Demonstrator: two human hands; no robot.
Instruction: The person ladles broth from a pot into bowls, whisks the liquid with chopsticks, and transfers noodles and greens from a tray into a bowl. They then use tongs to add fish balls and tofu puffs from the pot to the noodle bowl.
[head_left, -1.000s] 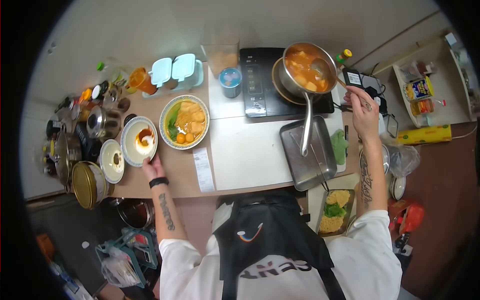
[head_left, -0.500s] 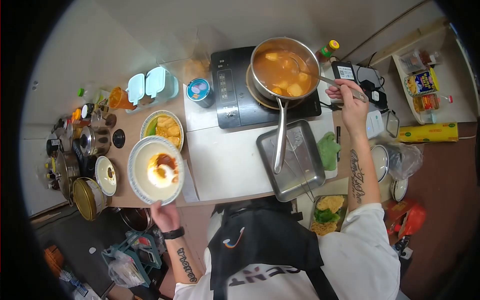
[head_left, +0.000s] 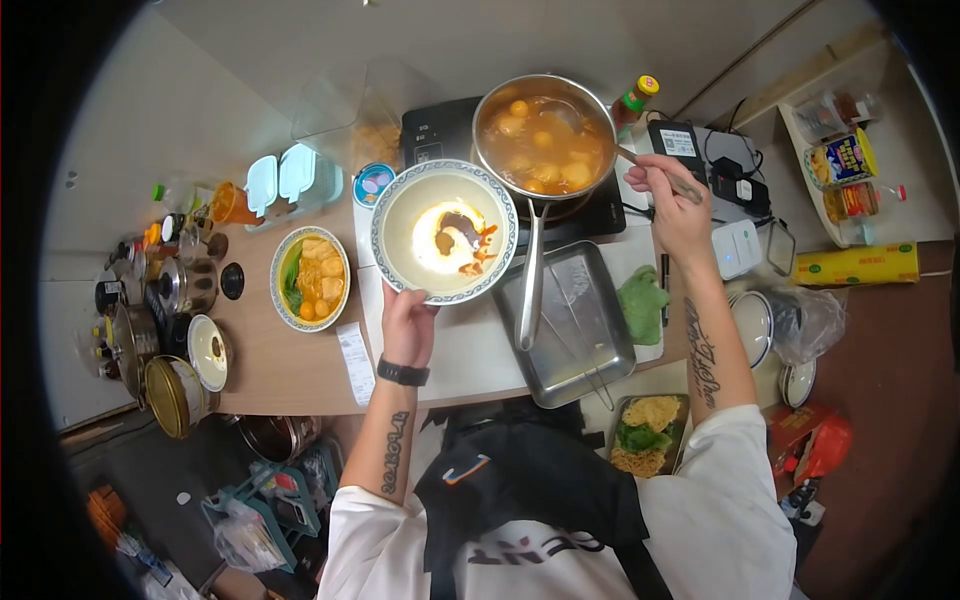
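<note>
I have the patterned bowl (head_left: 420,260) raised near the pot (head_left: 540,86), reddish-brown sauce (head_left: 476,245) inside, my left grip (head_left: 408,325) holding its near rim. My right grip (head_left: 677,195) is closed around the ladle (head_left: 628,156), which dips into the broth (head_left: 515,150). Leftward, a filled bowl (head_left: 276,283) rests on the worktop (head_left: 285,375).
</note>
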